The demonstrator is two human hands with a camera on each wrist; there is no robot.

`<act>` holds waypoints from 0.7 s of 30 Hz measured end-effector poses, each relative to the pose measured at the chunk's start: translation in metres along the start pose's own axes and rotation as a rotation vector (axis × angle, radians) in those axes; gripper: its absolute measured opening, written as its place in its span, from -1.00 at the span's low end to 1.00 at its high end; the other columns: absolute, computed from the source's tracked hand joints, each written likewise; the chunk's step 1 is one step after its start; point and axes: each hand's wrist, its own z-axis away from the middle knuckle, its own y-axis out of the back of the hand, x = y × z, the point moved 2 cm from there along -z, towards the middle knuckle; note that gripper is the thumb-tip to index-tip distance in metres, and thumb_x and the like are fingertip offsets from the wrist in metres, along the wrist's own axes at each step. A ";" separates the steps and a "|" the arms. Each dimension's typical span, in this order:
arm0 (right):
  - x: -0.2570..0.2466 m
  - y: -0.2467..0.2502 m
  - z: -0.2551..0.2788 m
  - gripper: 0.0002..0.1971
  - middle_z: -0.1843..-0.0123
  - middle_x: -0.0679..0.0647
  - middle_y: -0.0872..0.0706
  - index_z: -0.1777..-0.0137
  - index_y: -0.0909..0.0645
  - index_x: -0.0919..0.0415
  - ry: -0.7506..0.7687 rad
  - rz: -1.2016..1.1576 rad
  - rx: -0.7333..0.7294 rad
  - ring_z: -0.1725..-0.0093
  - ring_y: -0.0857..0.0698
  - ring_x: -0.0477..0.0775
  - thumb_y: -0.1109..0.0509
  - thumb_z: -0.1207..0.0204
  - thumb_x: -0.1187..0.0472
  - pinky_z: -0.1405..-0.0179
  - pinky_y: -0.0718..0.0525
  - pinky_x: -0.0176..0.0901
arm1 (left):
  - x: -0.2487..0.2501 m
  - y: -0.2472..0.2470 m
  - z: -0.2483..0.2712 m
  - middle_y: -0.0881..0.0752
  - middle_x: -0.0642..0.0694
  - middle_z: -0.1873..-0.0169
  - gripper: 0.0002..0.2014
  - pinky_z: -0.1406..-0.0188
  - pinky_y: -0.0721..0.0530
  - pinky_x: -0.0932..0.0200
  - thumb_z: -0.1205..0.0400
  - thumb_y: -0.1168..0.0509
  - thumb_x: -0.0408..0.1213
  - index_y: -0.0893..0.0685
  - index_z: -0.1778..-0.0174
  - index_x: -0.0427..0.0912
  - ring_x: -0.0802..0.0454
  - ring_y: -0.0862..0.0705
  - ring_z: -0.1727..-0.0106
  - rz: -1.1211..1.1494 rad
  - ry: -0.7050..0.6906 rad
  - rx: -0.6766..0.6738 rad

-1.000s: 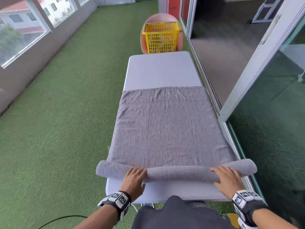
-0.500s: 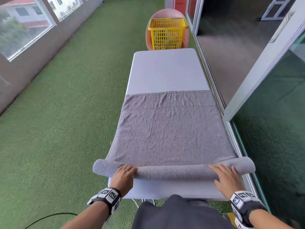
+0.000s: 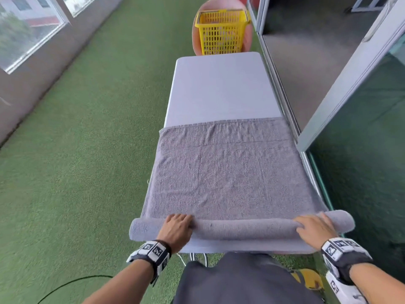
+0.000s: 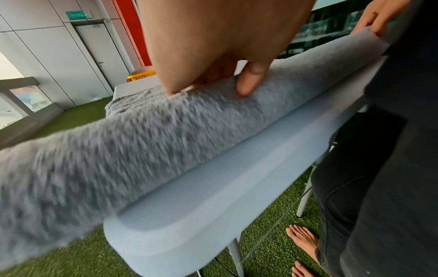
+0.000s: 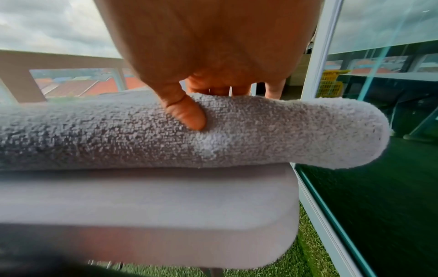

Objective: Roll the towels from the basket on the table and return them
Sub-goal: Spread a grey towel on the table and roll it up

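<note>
At 6 o'clock on table (image 3: 221, 88), I see left hand (image 3: 175, 231) and right hand (image 3: 315, 229) curled over towel (image 3: 230, 172) roll; uneven pushing risks skewing it.

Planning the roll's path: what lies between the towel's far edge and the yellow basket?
Only bare table top, in the head view, between the towel and basket.

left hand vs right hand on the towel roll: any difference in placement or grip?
The left hand sits inboard, leaving a long stub of the towel roll beyond it; the right hand sits nearer its end. The left roll end overhangs the table more than the right. Both thumbs press the roll's near side, fingers over the top.
</note>
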 end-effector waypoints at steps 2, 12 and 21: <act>0.001 0.003 -0.005 -0.53 -0.65 -0.20 -0.25 -0.61 -0.24 -0.17 -0.057 -0.036 0.081 -0.60 -0.27 -0.12 0.01 -0.70 0.03 -0.64 0.09 0.22 | -0.007 0.001 -0.006 -0.46 -0.08 -0.49 -0.48 -0.64 -0.05 -0.17 -0.69 0.14 -0.21 -0.29 -0.60 -0.13 -0.05 -0.41 -0.49 -0.005 0.106 0.105; -0.007 -0.002 -0.007 -0.64 -0.32 -0.28 -0.56 -0.23 -0.46 -0.28 -0.057 0.034 0.006 -0.35 -0.46 -0.10 -0.38 -0.43 -0.04 -0.48 -0.21 0.07 | -0.011 0.003 0.005 -0.74 0.00 0.15 -0.78 -0.22 -0.63 -0.20 -0.38 -0.30 -0.23 -0.69 0.07 -0.07 -0.02 -0.69 0.06 -0.072 0.009 0.091; -0.010 0.006 -0.024 -0.30 -0.68 -0.21 -0.15 -0.67 -0.04 -0.18 -0.072 -0.015 0.062 -0.66 -0.12 -0.06 -0.22 -0.58 -0.25 -0.61 0.10 0.27 | -0.023 0.022 -0.029 -0.47 -0.07 -0.49 -0.48 -0.60 -0.15 0.00 -0.68 -0.22 -0.15 -0.38 -0.55 -0.22 -0.12 -0.40 -0.54 -0.063 0.023 0.005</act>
